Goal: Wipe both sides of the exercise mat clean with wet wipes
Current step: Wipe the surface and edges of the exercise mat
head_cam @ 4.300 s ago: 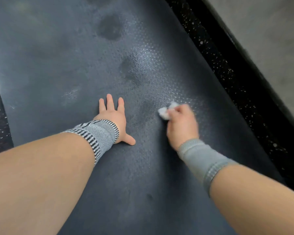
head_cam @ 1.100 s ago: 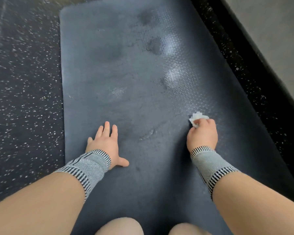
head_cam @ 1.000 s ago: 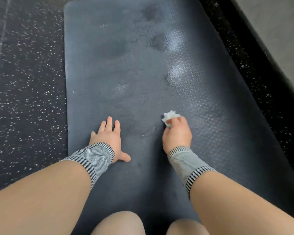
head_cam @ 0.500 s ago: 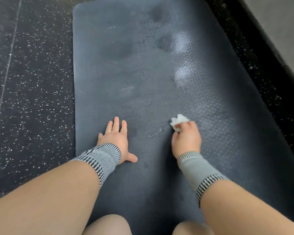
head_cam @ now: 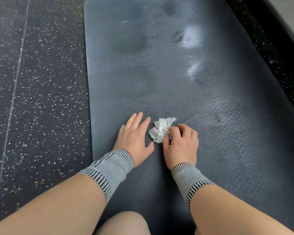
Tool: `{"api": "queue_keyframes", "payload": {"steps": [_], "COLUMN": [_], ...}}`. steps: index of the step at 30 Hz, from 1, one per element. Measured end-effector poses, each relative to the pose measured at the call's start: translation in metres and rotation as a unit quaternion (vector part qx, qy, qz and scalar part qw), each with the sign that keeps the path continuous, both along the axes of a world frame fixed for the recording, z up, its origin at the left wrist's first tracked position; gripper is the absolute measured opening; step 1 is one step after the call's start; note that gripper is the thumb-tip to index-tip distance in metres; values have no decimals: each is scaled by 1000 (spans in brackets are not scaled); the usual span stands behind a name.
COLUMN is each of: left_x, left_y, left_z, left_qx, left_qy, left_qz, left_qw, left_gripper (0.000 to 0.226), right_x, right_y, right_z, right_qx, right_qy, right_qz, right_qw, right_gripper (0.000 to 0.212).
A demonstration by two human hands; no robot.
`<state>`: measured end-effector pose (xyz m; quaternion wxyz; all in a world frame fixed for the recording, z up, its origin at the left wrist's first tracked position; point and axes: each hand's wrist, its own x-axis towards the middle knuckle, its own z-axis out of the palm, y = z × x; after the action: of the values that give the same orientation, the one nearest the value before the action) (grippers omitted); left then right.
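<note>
Speckled rubber floor [head_cam: 37,92] at left, w/ exercise mat [head_cam: 159,85] lying flat on it. Left hand [head_cam: 134,138] flat on mat, fingers straight, grasping nothing, bracing as before. Crumpled wet wipe [head_cam: 160,129] now just beside it, pinched by right hand [head_cam: 181,145], fingers curled round it; a sec ago was further right, so stroke swept leftward. Wet sheen at upper right suggests that zone done; left strip probably next, underside not yet wiped. No containers in view.
</note>
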<state>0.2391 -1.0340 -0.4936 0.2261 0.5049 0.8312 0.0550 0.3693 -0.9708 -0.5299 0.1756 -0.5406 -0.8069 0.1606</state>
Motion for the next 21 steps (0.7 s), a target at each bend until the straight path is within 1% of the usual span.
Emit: {"api": "queue_keyframes", "payload": {"steps": [1,2,3,6,8,9,11,13,15,16,18,21], "left_x": [5,13,20,27,20,14,-4,-33,-57,-60,-51,-29], "left_y": [-2,-1,4,22,26,22,2,-37,-79,-92,-92,-57], "left_z": [-3,-6,-8,-13,-17,-17,-17,-19,-17,-16,-17,-19], "left_qx": [55,84,92,82,84,82,81,74,56,44,37,85], "left_qy": [-5,-10,-6,16,-5,-18,-9,38,91,101,100,58], "left_qz": [-30,-54,-71,-93,-87,-69,11,128,223,242,254,274], "left_qw": [998,995,993,992,993,994,997,988,969,964,961,956], "left_gripper": [70,60,54,44,37,34,32,33,34,32,26,32], "right_x": [0,0,1,-1,0,0,0,-1,-2,-2,-1,-2], "right_y": [0,-1,-1,-1,0,-1,-2,-3,-3,-3,-3,-4], "right_z": [-3,-5,-6,-7,-8,-7,-5,-5,-7,-7,-8,-7], "right_qx": [3,-2,-11,-31,-25,-17,-2,6,10,15,29,14], "right_qy": [-13,-20,-19,-5,-5,-10,-21,-34,-52,-61,-72,-74], "right_qz": [0,0,-1,-11,-9,-4,3,8,20,27,39,52], "right_qw": [1000,1000,1000,999,1000,1000,1000,999,998,998,996,996], "right_gripper": [17,18,18,20,26,31,38,35,33,33,35,39]}}
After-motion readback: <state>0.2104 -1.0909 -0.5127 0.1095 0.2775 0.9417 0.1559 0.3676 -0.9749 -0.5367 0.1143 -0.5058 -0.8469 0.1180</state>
